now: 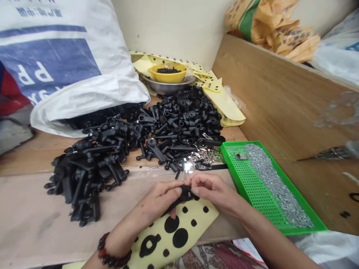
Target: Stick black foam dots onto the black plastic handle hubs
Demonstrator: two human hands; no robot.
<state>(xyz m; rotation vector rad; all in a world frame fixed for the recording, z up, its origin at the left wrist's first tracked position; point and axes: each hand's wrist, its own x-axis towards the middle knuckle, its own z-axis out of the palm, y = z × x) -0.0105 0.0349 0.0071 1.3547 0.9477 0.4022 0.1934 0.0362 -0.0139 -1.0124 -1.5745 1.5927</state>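
My left hand point(164, 196) is closed around a black plastic handle part point(185, 193), with the thumb on top of it. My right hand point(210, 186) pinches at the part's right end; whatever its fingertips may hold is too small and too covered to make out. Under both hands lies a yellow sheet of black stickers point(200, 215) with round and ring-shaped pieces. Just beyond the fingertips are scattered shiny metal clips point(207, 157).
Black plastic parts point(84, 164) are heaped at left and centre, beneath a white sack point(92, 89). On the right, a green tray point(232, 175) holds small metal pieces point(269, 179) beside a wooden board point(266, 93). A yellow bowl point(168, 77) sits in a metal basin point(165, 89) behind.
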